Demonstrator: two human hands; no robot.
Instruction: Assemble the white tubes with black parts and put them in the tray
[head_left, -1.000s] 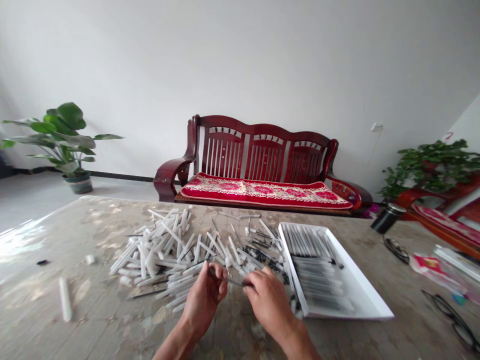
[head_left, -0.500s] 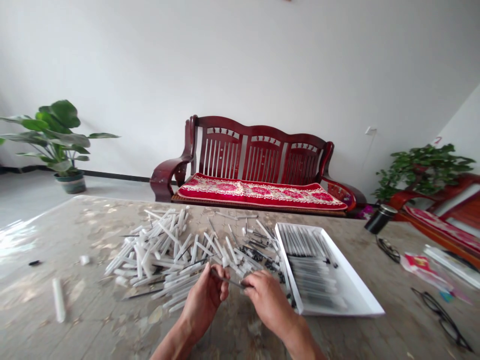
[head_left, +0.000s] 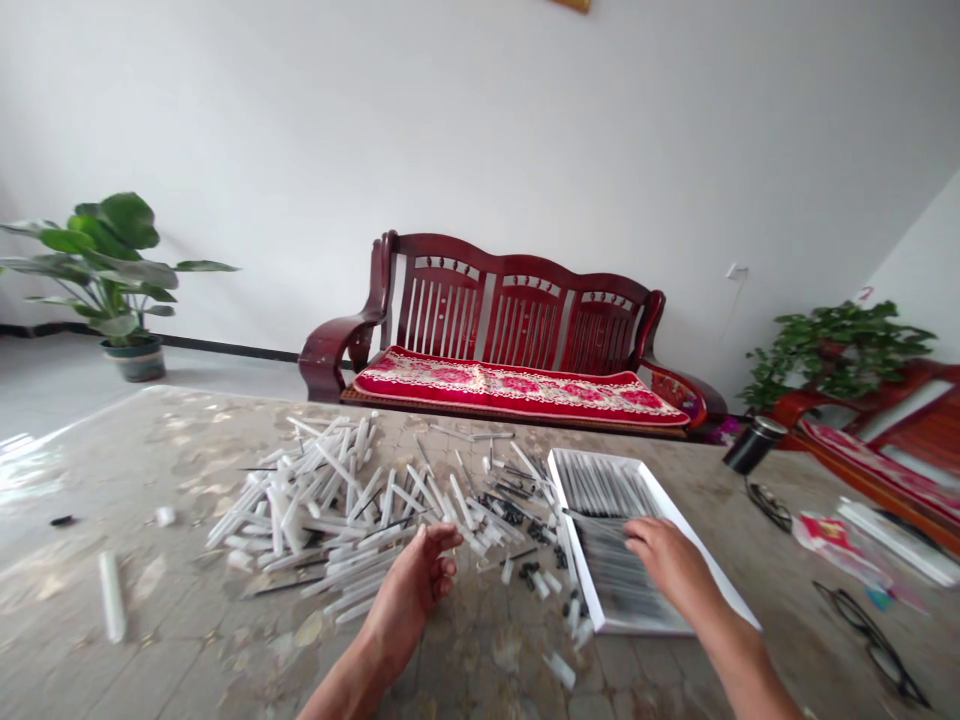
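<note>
My left hand (head_left: 414, 590) rests over the table in front of the pile, fingers loosely curled and apart, with nothing visible in it. Over the shallow white box (head_left: 592, 600), my right hand (head_left: 670, 560) pinches one end of a slim, clear pen (head_left: 596, 520) with a dark tip pointing left; motion blurs it. Rows of similar pens (head_left: 607, 485) lie side by side in the box. Left of my left hand spreads a heap of whitish translucent pen barrels (head_left: 322, 490). Small black and clear caps (head_left: 536, 578) are scattered between the heap and the box.
On the stone-patterned table (head_left: 247, 660), a lone white tube (head_left: 112, 597) lies at left. At right are a black cylinder (head_left: 754, 445), a plastic packet (head_left: 836, 545) and eyeglasses (head_left: 870, 640). Behind stands a red wooden bench (head_left: 517, 300), with a potted plant (head_left: 131, 290) to its left.
My right hand has moved right, from beside my left hand to over the box, carrying the pen. My left hand has let go of the pen and stays nearly in place.
</note>
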